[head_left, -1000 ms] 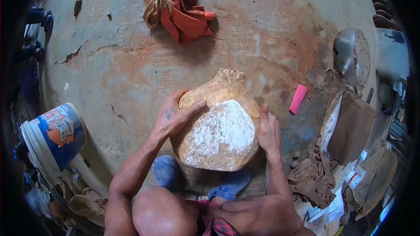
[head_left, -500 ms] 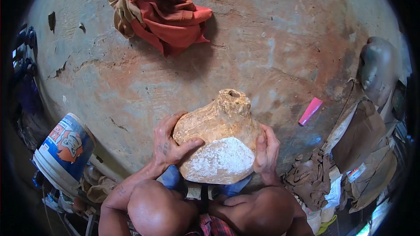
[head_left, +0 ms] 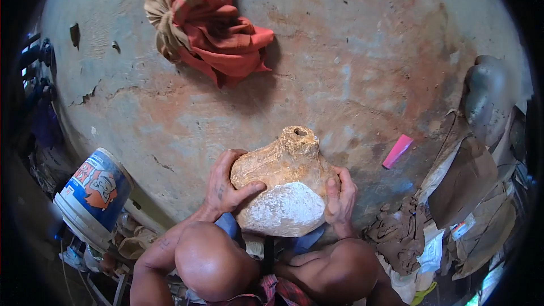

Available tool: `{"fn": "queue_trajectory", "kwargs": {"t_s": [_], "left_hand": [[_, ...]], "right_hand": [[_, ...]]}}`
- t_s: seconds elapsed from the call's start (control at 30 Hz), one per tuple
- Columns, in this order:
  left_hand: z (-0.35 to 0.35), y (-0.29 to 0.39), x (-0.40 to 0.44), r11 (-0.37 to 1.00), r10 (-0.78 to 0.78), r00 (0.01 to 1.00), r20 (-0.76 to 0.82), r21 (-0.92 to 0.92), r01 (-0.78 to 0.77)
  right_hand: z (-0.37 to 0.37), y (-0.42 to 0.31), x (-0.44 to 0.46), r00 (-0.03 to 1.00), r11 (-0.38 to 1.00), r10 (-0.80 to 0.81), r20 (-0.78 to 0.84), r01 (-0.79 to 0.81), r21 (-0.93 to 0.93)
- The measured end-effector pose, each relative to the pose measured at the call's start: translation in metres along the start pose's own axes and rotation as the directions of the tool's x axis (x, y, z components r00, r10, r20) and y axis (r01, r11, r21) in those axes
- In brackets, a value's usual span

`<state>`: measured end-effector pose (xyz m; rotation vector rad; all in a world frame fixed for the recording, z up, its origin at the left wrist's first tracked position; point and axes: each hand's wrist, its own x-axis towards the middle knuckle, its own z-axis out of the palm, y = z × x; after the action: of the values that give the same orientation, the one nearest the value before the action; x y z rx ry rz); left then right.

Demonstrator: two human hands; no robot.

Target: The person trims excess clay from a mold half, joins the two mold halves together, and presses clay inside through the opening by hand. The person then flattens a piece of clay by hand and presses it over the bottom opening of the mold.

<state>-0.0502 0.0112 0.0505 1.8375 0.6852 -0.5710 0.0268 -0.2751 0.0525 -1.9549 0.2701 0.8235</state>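
A bulky tan mould-like piece (head_left: 272, 173) with a white patch on its near face is held between both hands in front of my knees. At its far end a short neck with a hole points up and away. My left hand (head_left: 226, 188) wraps round its left side, thumb on top near the white patch. On the right side, my right hand (head_left: 341, 198) presses with its thumb up along the edge. The underside of the piece is hidden.
A knotted red and tan cloth bundle (head_left: 215, 28) lies on the floor ahead. To the left stands a blue and white bucket (head_left: 96, 190). A pink strip (head_left: 398, 151), brown crumpled material (head_left: 399, 235), cardboard (head_left: 464, 181) and a rounded grey object (head_left: 488, 99) are at the right.
The piece has tilted so its neck hole now shows and its white face looks shorter. Both hands stay on it. The view has shifted, and the cloth bundle appears larger.
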Motion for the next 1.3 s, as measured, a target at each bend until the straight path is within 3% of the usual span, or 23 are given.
{"fn": "queue_trajectory", "kwargs": {"t_s": [0.1,0.17,0.3,0.33,0.53,0.57,0.6,0.63,0.7,0.73,0.77,0.83,0.87,0.9,0.93,0.97,1.0,1.03,1.07,1.1,1.13,1.2,1.3], "left_hand": [[-0.001,0.000,0.001,0.998,0.032,0.999,0.010,0.056,-0.032],[-0.003,0.000,0.002,0.993,0.035,0.999,0.022,0.116,-0.038],[0.001,0.001,-0.004,0.998,0.001,0.999,0.041,0.064,-0.004],[0.001,0.001,0.000,0.998,0.002,1.000,0.011,0.065,-0.003],[0.004,-0.003,0.001,0.993,-0.014,1.000,-0.010,0.115,0.015],[0.005,-0.007,0.002,0.999,-0.004,0.999,-0.035,0.051,0.006],[0.007,-0.010,-0.001,1.000,-0.002,0.999,-0.053,-0.014,0.001],[0.007,-0.011,-0.001,1.000,-0.003,0.999,-0.049,-0.016,0.002],[0.009,-0.009,0.001,1.000,0.010,0.998,-0.065,0.009,-0.009],[0.010,-0.008,-0.001,1.000,0.017,0.997,-0.082,0.006,-0.016],[0.011,-0.009,0.001,0.998,0.041,0.993,-0.109,0.043,-0.037],[0.009,-0.010,0.001,0.994,0.077,0.990,-0.120,0.092,-0.066],[0.009,-0.010,-0.001,0.991,0.098,0.988,-0.120,0.100,-0.086],[0.008,-0.009,-0.003,0.997,0.075,0.993,-0.095,0.041,-0.071],[0.005,-0.005,-0.003,0.998,0.063,0.996,-0.070,-0.015,-0.064],[0.005,-0.008,-0.002,0.996,0.080,0.994,-0.071,-0.021,-0.081],[0.016,-0.044,0.016,0.909,0.400,0.901,-0.167,0.203,-0.365],[0.014,-0.041,0.016,0.691,0.690,0.702,-0.173,0.443,-0.570],[0.011,-0.038,0.018,0.925,0.364,0.923,-0.122,0.158,-0.344],[0.011,-0.020,0.008,0.990,0.125,0.987,-0.106,-0.059,-0.131],[0.010,-0.020,0.009,0.995,0.089,0.989,-0.116,-0.041,-0.095],[0.006,-0.003,-0.004,0.993,0.100,0.987,-0.124,0.078,-0.090],[0.014,-0.022,0.012,0.983,0.184,0.962,-0.200,0.018,-0.184]], "right_hand": [[0.000,0.004,0.000,0.996,0.995,-0.085,0.031,0.086,-0.051],[0.004,0.003,0.001,0.989,0.989,-0.145,0.017,0.144,0.023],[0.002,0.007,-0.002,0.995,0.995,-0.100,0.028,0.099,0.010],[0.004,0.006,0.002,0.988,0.989,-0.151,0.020,0.150,0.016],[0.002,0.017,0.004,0.992,0.984,-0.125,0.033,0.128,-0.124],[0.008,0.022,0.008,0.920,0.924,-0.364,-0.142,0.339,-0.176],[0.014,0.025,0.004,0.767,0.820,-0.570,-0.294,0.506,-0.267],[0.018,0.019,0.000,0.769,0.821,-0.568,-0.294,0.503,-0.270],[0.025,-0.015,-0.019,0.388,0.522,-0.842,-0.374,0.761,-0.386],[0.028,-0.039,-0.037,0.519,0.550,-0.830,-0.202,0.822,-0.145],[0.034,-0.065,-0.056,0.585,0.582,-0.811,-0.005,0.807,0.100],[0.065,-0.109,-0.077,0.287,0.336,-0.942,0.176,0.816,0.471],[0.071,-0.114,-0.086,0.202,0.328,-0.935,0.292,0.805,0.494],[0.096,-0.102,-0.089,0.271,0.380,-0.923,0.272,0.751,0.541],[0.127,-0.065,-0.075,0.557,0.644,-0.763,0.329,0.612,0.458],[0.136,-0.057,-0.071,0.568,0.624,-0.775,0.277,0.619,0.476],[0.150,-0.048,-0.069,0.640,0.656,-0.732,0.232,0.570,0.495],[0.149,-0.059,-0.078,0.640,0.659,-0.732,0.235,0.577,0.482],[0.145,-0.063,-0.094,0.607,0.576,-0.776,0.172,0.570,0.586],[0.141,-0.067,-0.096,0.490,0.491,-0.856,0.162,0.675,0.550],[0.122,-0.076,-0.111,0.462,0.504,-0.862,0.210,0.734,0.455],[0.126,-0.063,-0.101,0.576,0.629,-0.770,0.273,0.616,0.475],[0.141,-0.040,-0.090,0.573,0.598,-0.795,0.199,0.686,0.415]]}}
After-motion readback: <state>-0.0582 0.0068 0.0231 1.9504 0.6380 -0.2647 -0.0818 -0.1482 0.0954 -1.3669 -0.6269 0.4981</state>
